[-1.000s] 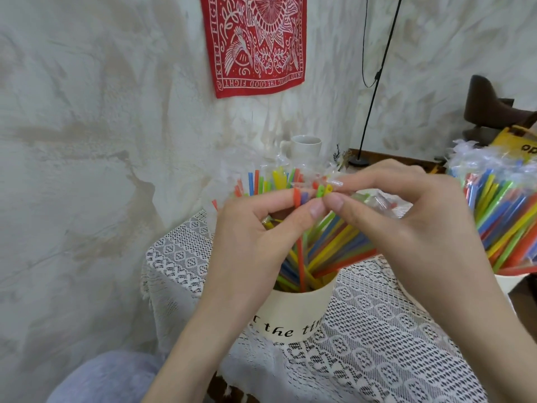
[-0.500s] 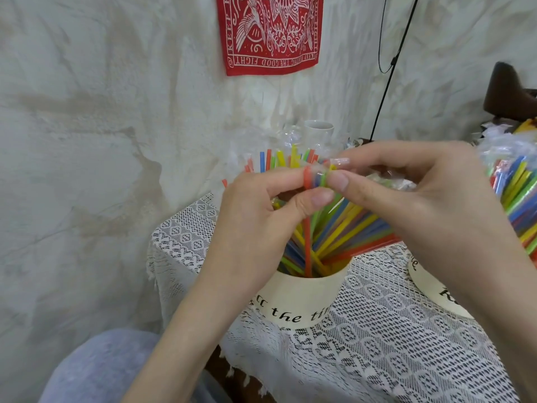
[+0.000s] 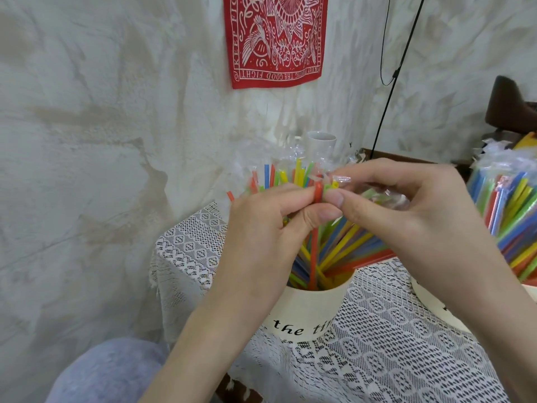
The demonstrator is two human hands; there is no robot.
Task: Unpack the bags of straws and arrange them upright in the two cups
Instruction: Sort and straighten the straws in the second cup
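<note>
A person's left hand (image 3: 261,228) and right hand (image 3: 406,216) meet above a cream cup (image 3: 308,309) printed with black script, on a table draped in a white lace cloth (image 3: 392,350). The left thumb and forefinger are curled tight, pinching the top of an orange-red straw (image 3: 314,251) that stands almost upright, its lower end down among the others inside the cup. The right thumb and forefinger close on the same spot, nipping a scrap of clear plastic wrapper (image 3: 341,179) at the straw's tip, while more crumpled clear film (image 3: 386,197) sits bunched under the remaining curled right fingers.

The cup is packed with thin plastic straws (image 3: 348,245) in yellow, green, blue and orange, fanned outward; many lean steeply toward the right, while others rise behind the left hand with their cut ends showing above the knuckles. At the right edge, a second cream cup (image 3: 436,303), only partly in view, holds a second mass of coloured straws (image 3: 511,216) with crinkled clear wrapping on their tops.

Behind the cups stands a white mug (image 3: 321,144) against a rough plastered wall (image 3: 101,141), where a red printed bandana (image 3: 276,39) hangs. A black cable (image 3: 389,91) slants down the wall, and a pale lilac knee (image 3: 107,370) shows at lower left.
</note>
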